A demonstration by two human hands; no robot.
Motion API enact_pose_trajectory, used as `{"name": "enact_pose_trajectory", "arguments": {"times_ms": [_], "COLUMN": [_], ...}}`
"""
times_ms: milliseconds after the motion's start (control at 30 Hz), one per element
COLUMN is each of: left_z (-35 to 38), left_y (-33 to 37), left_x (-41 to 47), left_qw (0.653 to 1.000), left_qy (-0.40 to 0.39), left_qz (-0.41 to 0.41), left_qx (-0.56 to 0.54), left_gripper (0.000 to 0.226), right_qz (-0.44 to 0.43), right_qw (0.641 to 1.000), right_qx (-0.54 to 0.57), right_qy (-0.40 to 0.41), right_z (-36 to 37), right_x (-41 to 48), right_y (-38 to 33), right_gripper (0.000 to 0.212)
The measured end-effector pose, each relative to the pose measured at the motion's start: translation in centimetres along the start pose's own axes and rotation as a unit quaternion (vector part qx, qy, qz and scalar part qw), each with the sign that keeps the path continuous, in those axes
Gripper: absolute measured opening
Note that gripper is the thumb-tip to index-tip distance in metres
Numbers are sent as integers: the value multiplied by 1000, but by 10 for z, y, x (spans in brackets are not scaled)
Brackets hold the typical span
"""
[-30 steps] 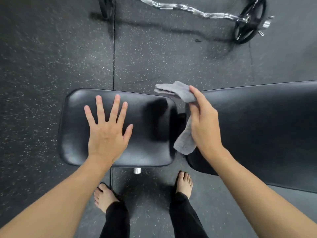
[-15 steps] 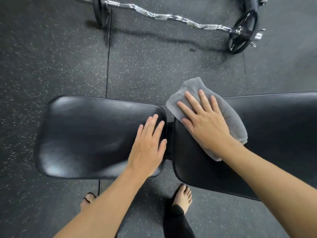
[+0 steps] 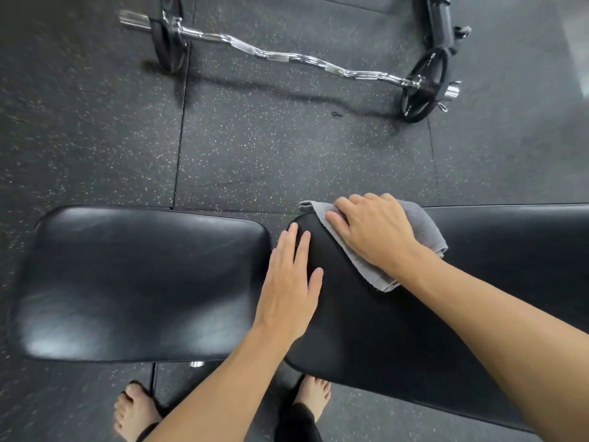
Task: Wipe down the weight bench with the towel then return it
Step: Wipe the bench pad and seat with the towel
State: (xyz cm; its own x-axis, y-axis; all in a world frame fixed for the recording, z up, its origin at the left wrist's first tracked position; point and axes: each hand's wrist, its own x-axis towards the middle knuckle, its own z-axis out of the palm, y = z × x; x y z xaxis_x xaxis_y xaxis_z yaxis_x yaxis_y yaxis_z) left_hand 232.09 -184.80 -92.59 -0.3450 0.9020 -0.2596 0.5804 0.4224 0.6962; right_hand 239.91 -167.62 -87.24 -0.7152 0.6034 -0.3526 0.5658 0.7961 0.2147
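The right hand (image 3: 373,231) lies flat, fingers together and slightly curled, pressing the folded grey towel (image 3: 424,231) onto the near-corner end of the long back pad (image 3: 478,282). It pins the towel under the palm; it is not gripping it. The left hand (image 3: 291,282) is open and empty, spread across the gap, heel toward the seat pad (image 3: 143,282) and fingertips on the back pad's rounded edge, just beside the towel.

I'd say the wiping of the back pad has only begun. To do it well, I would keep the palm broad on the cloth so it does not bunch, and draw long overlapping strokes away from the left hand, along the pad. The towel overhangs the far edge by the right fingers; tucking it in would stop it from dragging off the worktop. The left hand is best kept as a brace, clear of the stroke. A curl bar (image 3: 287,55) lies on the floor beyond both hands, well apart.
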Motion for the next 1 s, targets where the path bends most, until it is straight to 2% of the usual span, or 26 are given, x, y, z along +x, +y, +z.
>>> {"name": "enact_pose_trajectory", "arguments": {"times_ms": [167, 333, 433, 567, 633, 733, 867, 1000], "left_z": [10, 46, 65, 72, 73, 73, 70, 71], "left_y": [46, 136, 165, 167, 167, 169, 171, 171], "left_x": [26, 56, 59, 60, 61, 60, 59, 59], "left_qw": [1000, 996, 994, 991, 990, 989, 989, 988], "left_qy": [17, 39, 85, 118, 124, 132, 134, 141], "left_qz": [9, 82, 50, 39, 38, 39, 37, 40], "left_qx": [19, 27, 49, 48, 47, 44, 40, 37], "left_gripper": [61, 61, 62, 59, 58, 58, 57, 57], "right_qz": [70, 119, 139, 148, 149, 152, 166, 134], "right_qw": [996, 990, 984, 972, 973, 981, 985, 990], "right_qx": [-18, -27, -11, -2, -6, -1, -11, -11], "right_qy": [44, 66, 108, 182, 174, 122, 54, 44], "right_z": [-5, -9, -10, -11, -13, -15, -24, -26], "right_x": [-50, -91, -115, -151, -157, -154, -146, -140], "right_y": [76, 141, 177, 223, 229, 219, 209, 200], "right_gripper": [46, 50, 50, 41, 40, 41, 54, 64]}}
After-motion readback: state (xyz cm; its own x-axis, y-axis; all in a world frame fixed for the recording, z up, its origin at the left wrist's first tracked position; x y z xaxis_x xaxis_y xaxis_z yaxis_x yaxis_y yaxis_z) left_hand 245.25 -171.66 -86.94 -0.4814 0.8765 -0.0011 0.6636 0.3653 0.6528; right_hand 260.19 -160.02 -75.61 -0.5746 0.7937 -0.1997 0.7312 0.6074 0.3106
